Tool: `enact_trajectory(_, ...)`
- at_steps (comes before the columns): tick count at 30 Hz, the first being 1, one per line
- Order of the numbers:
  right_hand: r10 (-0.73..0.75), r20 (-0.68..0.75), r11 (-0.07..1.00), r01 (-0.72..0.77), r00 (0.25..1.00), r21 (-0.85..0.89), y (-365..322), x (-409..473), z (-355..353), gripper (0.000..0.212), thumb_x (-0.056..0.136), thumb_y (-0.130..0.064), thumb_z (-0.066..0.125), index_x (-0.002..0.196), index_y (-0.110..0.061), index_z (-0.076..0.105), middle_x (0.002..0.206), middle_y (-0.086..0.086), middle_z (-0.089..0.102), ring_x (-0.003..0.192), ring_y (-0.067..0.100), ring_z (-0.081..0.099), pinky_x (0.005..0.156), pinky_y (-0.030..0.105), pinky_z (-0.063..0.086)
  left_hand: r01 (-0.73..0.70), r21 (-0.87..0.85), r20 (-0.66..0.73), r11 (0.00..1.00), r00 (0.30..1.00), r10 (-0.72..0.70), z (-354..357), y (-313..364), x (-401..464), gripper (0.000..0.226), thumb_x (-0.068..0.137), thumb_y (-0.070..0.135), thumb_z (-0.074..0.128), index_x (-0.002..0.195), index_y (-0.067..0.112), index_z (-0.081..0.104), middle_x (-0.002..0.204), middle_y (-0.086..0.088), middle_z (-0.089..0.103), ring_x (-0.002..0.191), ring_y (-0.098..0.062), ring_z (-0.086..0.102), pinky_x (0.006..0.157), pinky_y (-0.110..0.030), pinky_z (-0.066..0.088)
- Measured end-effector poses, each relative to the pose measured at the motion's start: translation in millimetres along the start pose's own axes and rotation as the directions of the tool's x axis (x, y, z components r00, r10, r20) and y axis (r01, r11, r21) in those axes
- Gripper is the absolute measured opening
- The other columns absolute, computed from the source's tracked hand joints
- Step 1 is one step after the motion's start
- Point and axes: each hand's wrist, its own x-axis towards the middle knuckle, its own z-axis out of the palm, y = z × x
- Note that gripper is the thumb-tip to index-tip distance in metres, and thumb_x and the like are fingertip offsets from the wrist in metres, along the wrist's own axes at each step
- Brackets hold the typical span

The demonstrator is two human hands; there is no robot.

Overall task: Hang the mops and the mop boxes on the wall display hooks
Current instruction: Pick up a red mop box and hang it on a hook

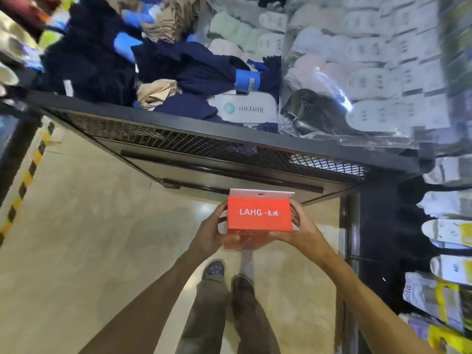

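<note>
Holding a red mop box (pixel 259 214) between them, the left hand (pixel 209 232) and right hand (pixel 302 231) grip its two short sides, fingers curled round the edges and thumbs on the near face. The box, printed LAHG in white with a white hang tab on top, sits in mid-air above the beige floor (pixel 89 226), just in front of a black mesh display bin (pixel 204 146) piled with packaged socks (pixel 370 72).

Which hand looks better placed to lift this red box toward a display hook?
Probably right: the right hand cups the red box underneath and along its side; the left hand only grips the other side.
</note>
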Motion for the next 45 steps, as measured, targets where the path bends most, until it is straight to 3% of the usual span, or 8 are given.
enact_trajectory(5,-0.104,0.112,0.989,0.115,0.988,-0.098,-75.1,-36.2,22.8,0.102,0.063,-0.045,0.1,0.148,-0.049,0.044,0.142,-0.018,0.063,0.138,0.008,0.055,0.117,0.051,0.046,-0.014,-0.047,-0.155,0.999,0.988,0.006,-45.5,40.8,-88.2,0.096,0.079,0.034,0.091,0.157,0.033,0.035,0.137,0.028,0.055,0.121,0.002,0.058,0.105,-0.039,0.053)
enact_trajectory(13,-0.284,0.394,0.919,0.366,0.874,-0.15,-212.4,-99.4,96.0,0.089,0.074,-0.025,0.097,0.144,-0.045,0.047,0.135,-0.021,0.066,0.122,-0.008,0.062,0.104,0.028,0.051,-0.041,-0.158,-0.466,0.987,0.884,-0.038,-115.5,85.7,-248.9,0.103,0.073,0.033,0.095,0.159,0.028,0.038,0.146,0.007,0.06,0.121,0.003,0.063,0.089,-0.013,0.053)
enact_trajectory(17,-0.338,0.505,0.877,0.46,0.794,-0.137,-268.6,-136.0,153.3,0.094,0.064,-0.05,0.099,0.143,-0.055,0.048,0.141,-0.021,0.064,0.133,0.003,0.059,0.111,0.037,0.048,-0.078,-0.199,-0.622,0.977,0.78,-0.065,-147.1,87.4,-327.5,0.099,0.073,0.03,0.096,0.156,0.03,0.042,0.145,0.008,0.061,0.115,0.01,0.063,0.085,-0.01,0.053)
enact_trajectory(23,-0.418,0.657,0.76,0.637,0.627,-0.124,-336.8,-201.9,260.9,0.085,0.074,-0.046,0.096,0.145,-0.053,0.049,0.139,-0.026,0.065,0.132,-0.001,0.06,0.113,0.042,0.049,-0.159,-0.198,-0.804,0.967,0.59,-0.068,-189.9,79.6,-459.3,0.097,0.072,0.046,0.095,0.154,0.042,0.042,0.145,0.02,0.06,0.123,0.001,0.062,0.097,-0.021,0.055)
enact_trajectory(30,-0.46,0.782,0.661,0.75,0.42,-0.013,-385.7,-304.2,411.3,0.075,0.08,-0.039,0.092,0.132,-0.065,0.044,0.117,-0.054,0.059,0.114,-0.027,0.054,0.081,0.0,0.046,-0.237,-0.191,-0.943,0.953,0.314,-0.111,-228.6,49.9,-620.4,0.091,0.078,0.037,0.092,0.154,0.044,0.043,0.143,0.027,0.06,0.127,0.009,0.057,0.099,-0.024,0.053)
enact_trajectory(37,-0.47,0.85,0.623,0.771,0.236,0.13,-398.7,-410.1,563.4,0.09,0.071,-0.058,0.09,0.15,-0.051,0.048,0.133,-0.026,0.067,0.123,-0.004,0.064,0.092,0.022,0.057,-0.24,-0.166,-0.986,0.957,0.045,-0.159,-255.7,-2.3,-774.6,0.09,0.074,0.048,0.091,0.153,0.042,0.047,0.133,0.025,0.067,0.123,0.009,0.059,0.099,-0.025,0.052)
enact_trajectory(41,-0.473,0.874,0.596,0.771,0.108,0.227,-402.6,-471.1,653.6,0.086,0.07,-0.067,0.087,0.146,-0.059,0.048,0.141,-0.021,0.065,0.127,0.002,0.064,0.101,0.035,0.06,-0.269,-0.168,-0.974,0.948,-0.105,-0.203,-267.7,-23.9,-858.2,0.077,0.082,0.034,0.088,0.149,0.038,0.05,0.13,0.018,0.068,0.114,0.016,0.06,0.08,-0.005,0.052)
enact_trajectory(45,-0.447,0.894,0.556,0.782,-0.003,0.281,-407.4,-529.9,737.7,0.087,0.069,-0.078,0.083,0.146,-0.067,0.043,0.145,-0.018,0.061,0.131,0.004,0.06,0.111,0.045,0.053,-0.294,-0.154,-0.942,0.943,-0.246,-0.23,-283.6,-48.8,-935.2,0.072,0.083,0.031,0.086,0.149,0.031,0.055,0.127,0.014,0.073,0.119,-0.001,0.067,0.087,-0.019,0.059)
